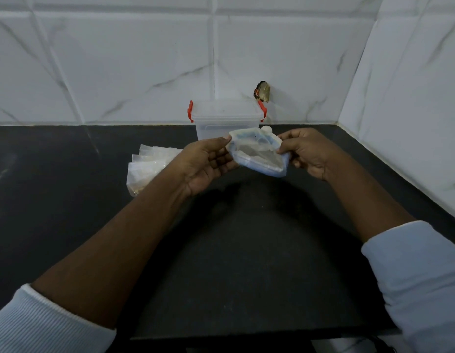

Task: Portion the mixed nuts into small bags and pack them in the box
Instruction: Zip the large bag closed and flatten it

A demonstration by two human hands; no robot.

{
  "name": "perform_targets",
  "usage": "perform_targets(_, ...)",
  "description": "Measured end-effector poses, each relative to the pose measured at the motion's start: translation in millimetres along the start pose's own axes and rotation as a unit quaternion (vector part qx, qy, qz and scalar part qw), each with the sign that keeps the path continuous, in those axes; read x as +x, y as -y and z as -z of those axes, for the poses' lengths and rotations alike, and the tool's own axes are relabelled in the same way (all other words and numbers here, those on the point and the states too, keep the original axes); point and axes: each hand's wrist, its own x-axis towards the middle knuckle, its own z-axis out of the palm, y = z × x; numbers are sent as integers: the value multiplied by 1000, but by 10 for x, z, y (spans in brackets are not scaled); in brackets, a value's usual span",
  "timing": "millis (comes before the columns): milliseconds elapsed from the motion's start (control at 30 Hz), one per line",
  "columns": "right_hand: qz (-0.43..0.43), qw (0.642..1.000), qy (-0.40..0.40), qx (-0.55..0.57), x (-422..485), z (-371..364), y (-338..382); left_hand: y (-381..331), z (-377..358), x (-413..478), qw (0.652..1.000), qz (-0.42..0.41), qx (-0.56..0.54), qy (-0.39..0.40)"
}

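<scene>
Both hands, the left hand [208,161] and the right hand [305,151], pinch opposite sides of a soft pouch [259,155], holding its mouth open in the air just in front of the lidded box [221,118]. A stack of small bags [147,164] lies on the tabletop [246,250] to the left. Since only its rim is held, a slipped pinch or hard tug could scatter the nuts.

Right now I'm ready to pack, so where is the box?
Head view, centre: the box stands at the back of the counter against the tiled wall, behind the held bag and right of the small bags.
</scene>
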Motion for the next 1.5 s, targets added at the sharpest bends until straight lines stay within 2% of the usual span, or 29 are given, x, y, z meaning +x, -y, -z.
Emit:
perform_targets(133, -22, 999, -25, -8, -4, -16, -1, -4, 12, 1, 999, 11, -11, 33)
perform_targets(300, -49, 998, -38, 3, -12, -33, 12, 17, -11, -22, 998, 40, -52, 8)
perform_targets(500, -106, 980, -16, 166, -19, -37, 39, 29, -78, -43, 994, 49, -87, -49)
perform_targets(667, -100, 944, 32, 313, -82, -22, 95, 15, -61, -58, 990, 52, -128, -39)
perform_targets(767, -95, 941, 70, 317, -105, 9, 99, 16, -69, -59, 991, 58, -114, -36)
perform_targets(867, -96, 954, 81, 272, -91, -2, 72, 43, -108, -55, 997, 47, -48, -43)
perform_targets(1000, -67, 979, 42, 186, -65, -44, 74, 73, -136, -35, 994, -3, 64, -84)
perform_targets(1033, -51, 987, 22, 150, -67, -47, 89, 79, -124, -25, 988, -22, 106, -111)
perform_targets(1100, -20, 999, -37, 7, -78, -55, 127, 114, -90, 1, 962, -73, 204, -164)
perform_targets(1167, 2, 983, -105, -153, -94, -99, 141, 170, -65, 24, 919, -136, 317, -192)
perform_targets(1233, 22, 954, -125, -270, -110, -145, 134, 203, -60, 36, 887, -177, 378, -198)
perform_targets(1300, 26, 929, -119, -350, -108, -153, 119, 192, -49, 63, 875, -187, 402, -192)
perform_targets(1400, 48, 892, -143, -426, -100, -97, 109, 142, -14, 90, 877, -183, 402, -189)
perform_targets(1500, 140, 892, -109, -416, -129, -73, 117, 128, 32, 111, 873, -187, 412, -183)
